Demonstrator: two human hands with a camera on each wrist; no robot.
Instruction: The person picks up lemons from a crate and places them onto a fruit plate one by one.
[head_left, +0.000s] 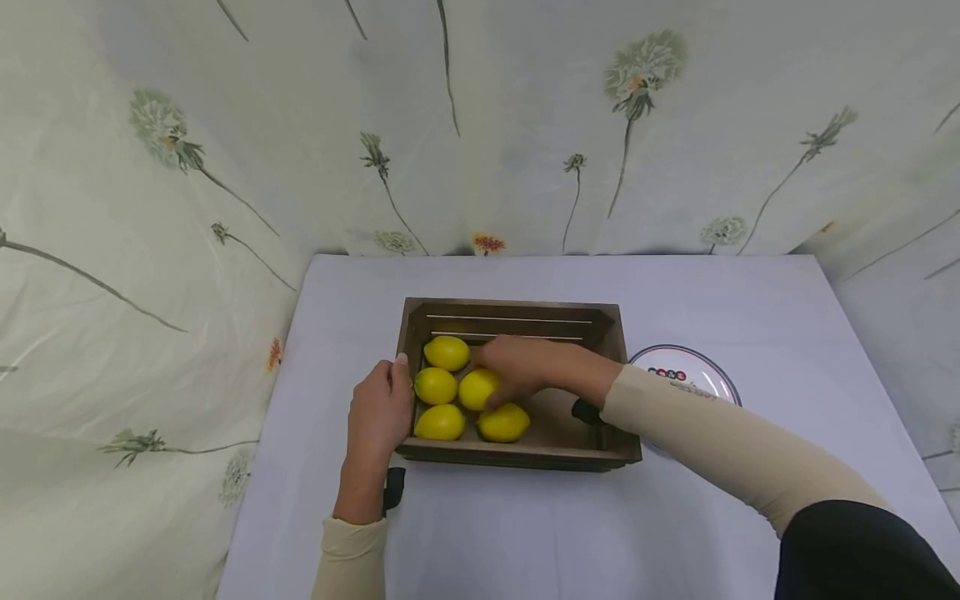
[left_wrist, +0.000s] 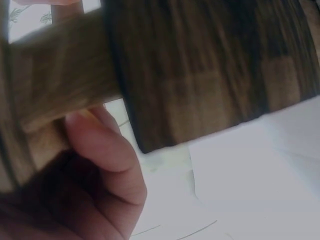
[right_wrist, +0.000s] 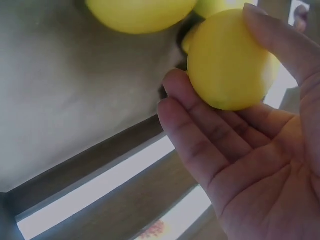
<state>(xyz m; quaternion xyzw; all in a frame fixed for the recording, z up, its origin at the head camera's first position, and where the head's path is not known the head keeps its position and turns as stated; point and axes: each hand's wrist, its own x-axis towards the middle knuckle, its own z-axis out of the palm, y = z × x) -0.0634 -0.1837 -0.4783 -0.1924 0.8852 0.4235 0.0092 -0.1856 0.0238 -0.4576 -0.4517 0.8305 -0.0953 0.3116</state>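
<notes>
A dark brown wooden crate [head_left: 525, 455] stands on the table with several yellow lemons in its left part. My left hand [head_left: 382, 406] grips the crate's left side; in the left wrist view its fingers [left_wrist: 107, 145] curl in under a wooden slat [left_wrist: 70, 70]. My right hand [head_left: 528, 367] reaches into the crate and holds a lemon [head_left: 478, 389] between thumb and fingers. The right wrist view shows this lemon [right_wrist: 230, 62] with the thumb on one side and the fingers below. Other lemons lie around it, one at the back left [head_left: 447, 353] and one in front [head_left: 504, 422].
To the crate's right, a white plate [head_left: 701, 367] with a dark rim and small red decorations lies partly under my right forearm. A white cloth covers the table [head_left: 360, 292]. Curtains with a dandelion print [head_left: 510, 125] hang behind and at the sides.
</notes>
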